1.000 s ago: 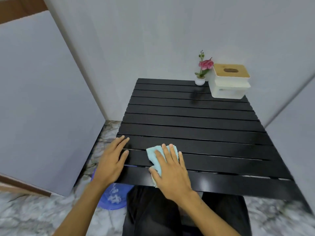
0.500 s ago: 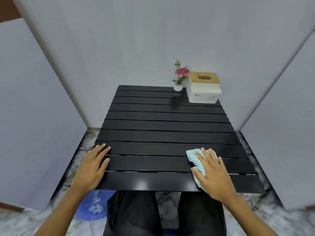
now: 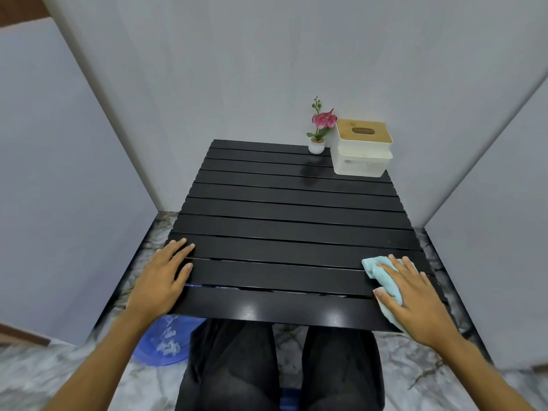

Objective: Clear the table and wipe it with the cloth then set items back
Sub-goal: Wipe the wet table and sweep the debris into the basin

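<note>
The right grip (image 3: 415,295) lies flat and spread, fingers splayed, pressing a light blue cloth (image 3: 382,277) onto the near right corner of the black slatted table (image 3: 281,226); it pins the cloth under the palm rather than closing around it, and the cloth shows past the fingertips and at the table's front edge under the heel of the hand. The left grip (image 3: 166,277) is also open and flat, holding nothing, resting on the near left corner of the table, well apart from the cloth. Far beyond the right grip, at the back right corner, a tissue box (image 3: 361,152) stands just beside a small potted flower (image 3: 318,134). Below the left grip, a blue basin (image 3: 163,342) sits on the floor.
</note>
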